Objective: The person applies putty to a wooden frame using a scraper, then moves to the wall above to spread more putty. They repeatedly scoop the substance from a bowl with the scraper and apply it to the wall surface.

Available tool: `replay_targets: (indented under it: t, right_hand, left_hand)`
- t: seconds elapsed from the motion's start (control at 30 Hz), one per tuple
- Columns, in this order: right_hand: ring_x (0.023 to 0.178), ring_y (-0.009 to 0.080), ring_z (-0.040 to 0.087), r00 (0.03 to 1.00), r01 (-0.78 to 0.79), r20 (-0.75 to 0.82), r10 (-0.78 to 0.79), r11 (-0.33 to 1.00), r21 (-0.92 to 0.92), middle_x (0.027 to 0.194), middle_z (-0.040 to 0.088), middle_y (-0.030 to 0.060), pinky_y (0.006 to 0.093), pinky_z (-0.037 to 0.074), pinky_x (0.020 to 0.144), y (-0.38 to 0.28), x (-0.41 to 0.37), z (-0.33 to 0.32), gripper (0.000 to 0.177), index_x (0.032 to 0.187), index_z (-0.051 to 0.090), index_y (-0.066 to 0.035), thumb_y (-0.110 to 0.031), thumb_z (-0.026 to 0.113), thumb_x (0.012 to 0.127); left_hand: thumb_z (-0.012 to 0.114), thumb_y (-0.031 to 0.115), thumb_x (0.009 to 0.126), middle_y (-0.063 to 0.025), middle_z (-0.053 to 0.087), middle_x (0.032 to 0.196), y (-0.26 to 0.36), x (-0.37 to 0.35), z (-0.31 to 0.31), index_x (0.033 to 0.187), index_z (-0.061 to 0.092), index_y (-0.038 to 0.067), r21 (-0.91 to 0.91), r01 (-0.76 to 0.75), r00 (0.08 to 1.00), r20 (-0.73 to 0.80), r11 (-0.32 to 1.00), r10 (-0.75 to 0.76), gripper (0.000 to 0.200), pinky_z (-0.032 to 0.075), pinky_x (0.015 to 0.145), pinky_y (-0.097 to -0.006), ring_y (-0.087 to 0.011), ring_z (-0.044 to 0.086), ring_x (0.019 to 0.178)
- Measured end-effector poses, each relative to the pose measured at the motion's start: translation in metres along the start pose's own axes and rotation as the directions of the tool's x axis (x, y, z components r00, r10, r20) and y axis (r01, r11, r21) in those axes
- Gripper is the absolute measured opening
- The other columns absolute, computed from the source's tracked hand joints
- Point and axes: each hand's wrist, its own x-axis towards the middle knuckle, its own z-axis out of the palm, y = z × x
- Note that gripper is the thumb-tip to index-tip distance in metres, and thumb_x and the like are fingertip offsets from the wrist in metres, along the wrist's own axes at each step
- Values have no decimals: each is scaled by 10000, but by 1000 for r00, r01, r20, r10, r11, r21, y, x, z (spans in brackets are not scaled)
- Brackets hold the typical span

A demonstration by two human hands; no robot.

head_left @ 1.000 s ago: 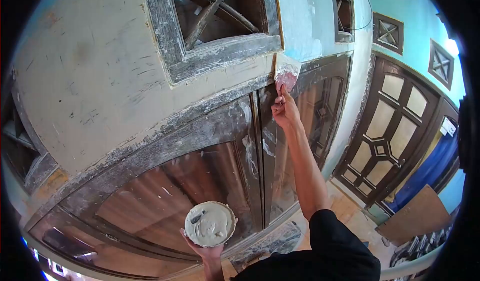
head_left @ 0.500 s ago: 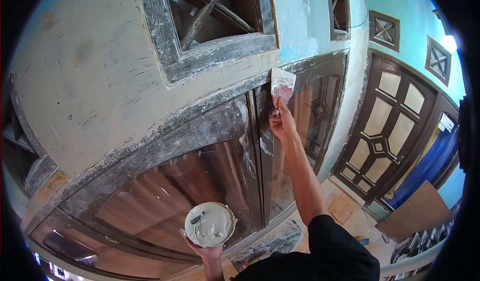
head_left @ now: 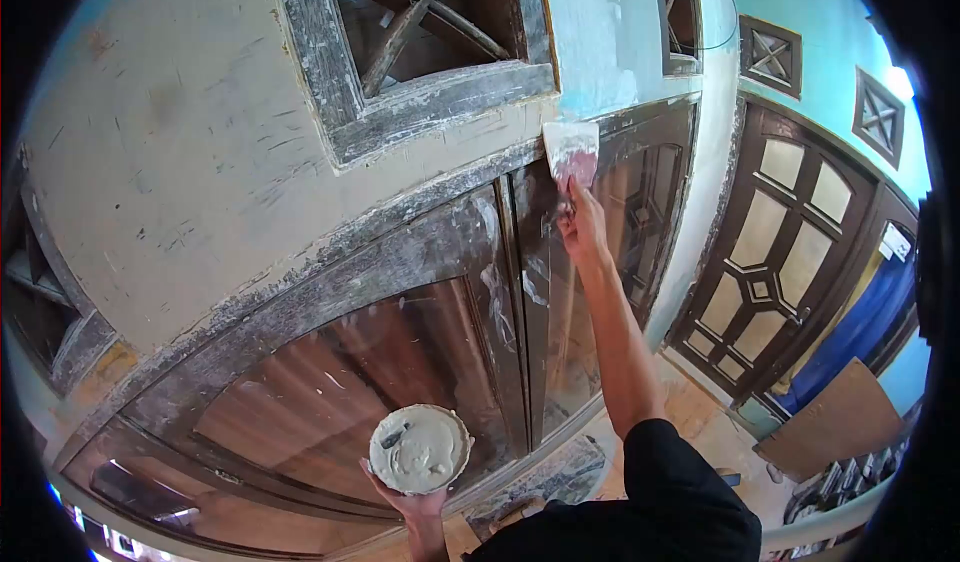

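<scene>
My right hand point(head_left: 582, 220) grips a putty knife point(head_left: 573, 150) by its reddish lower part. The knife's wide blade, smeared with white putty, points up against the wall just above the dark wooden door frame point(head_left: 430, 194). Low in front of me, my left hand point(head_left: 420, 503) supports a round tub of off-white putty point(head_left: 420, 449) from below and its left side. A small dark object point(head_left: 395, 436) sits in the putty near the rim. The fingers under the tub are mostly hidden.
Above is a weathered wooden vent frame point(head_left: 440, 99) with crossed bars. Glazed door panels point(head_left: 340, 392) fill the space below. To the right stand a brown panelled door point(head_left: 770, 252), a blue curtain point(head_left: 835, 332) and a leaning brown board point(head_left: 835, 422).
My right hand has moved slightly right with the putty knife, along the strip of wall above the frame. My left hand and the tub have stayed nearly still.
</scene>
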Motion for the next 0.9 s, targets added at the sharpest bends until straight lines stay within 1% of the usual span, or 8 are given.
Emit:
replay_targets:
  t: [0.07,0.17,0.3,0.37,0.57,0.63,0.77,0.9]
  right_hand:
    - [509,58,527,1000,-16,8,15,1000,17,736,566,-11,146,334,348,3,-9,-14,178,888,570,-84,-253,625,887]
    - [545,49,528,999,-2,46,2,1000,2,742,563,-34,153,348,390,-6,-2,-18,156,877,575,-100,-249,618,892]
    - [529,42,504,997,77,33,-74,993,-92,691,540,-40,171,365,424,-33,6,11,178,846,574,-113,-278,629,884]
    - [600,41,501,999,31,48,-18,960,-280,764,579,-52,186,363,494,-25,10,1,176,838,588,-142,-305,649,866]
    - [568,38,506,999,17,42,-7,970,-242,730,555,-47,156,335,438,-38,-11,-8,176,844,587,-107,-272,640,872]
    - [523,40,466,987,124,117,-108,982,-140,716,529,-48,178,328,433,-47,3,10,179,861,574,-108,-276,630,882]
    - [565,32,506,997,60,57,-44,942,-331,725,550,-47,159,343,435,-30,12,-4,191,859,588,-108,-294,620,886]
    - [549,36,503,998,22,57,-5,955,-295,715,554,-41,168,348,430,-30,-13,-21,195,848,586,-110,-297,628,882]
  left_hand:
    - [431,652,827,-78,400,1388,-1,2,-16,1306,469,171,41,-66,995,-73,997,69,680,269,958,-722,-390,373,1240]
    - [426,654,829,-78,397,1392,-1,4,-21,1310,466,179,156,-88,995,-41,984,95,677,259,955,-733,-387,366,1248]
    - [422,654,832,-77,392,1396,-4,8,-25,1314,463,179,71,-50,997,-56,996,54,678,258,964,-724,-384,358,1256]
    - [418,656,831,-78,387,1400,-3,9,-30,1315,462,176,64,-71,994,-75,995,76,683,256,965,-723,-383,351,1261]
    - [421,661,826,-79,383,1401,-3,6,-11,1321,451,173,17,-33,999,-40,999,34,696,250,963,-729,-381,346,1264]
    - [421,662,826,-82,384,1399,-4,8,-13,1321,450,172,30,-20,999,-40,999,21,697,253,971,-719,-381,347,1262]
    - [423,665,823,-91,383,1397,-8,11,-24,1321,449,173,118,-49,995,-76,992,58,701,255,974,-715,-385,350,1257]
    - [429,664,823,-95,379,1400,-9,8,-14,1321,451,163,59,-18,999,-46,998,21,707,256,982,-704,-385,353,1254]
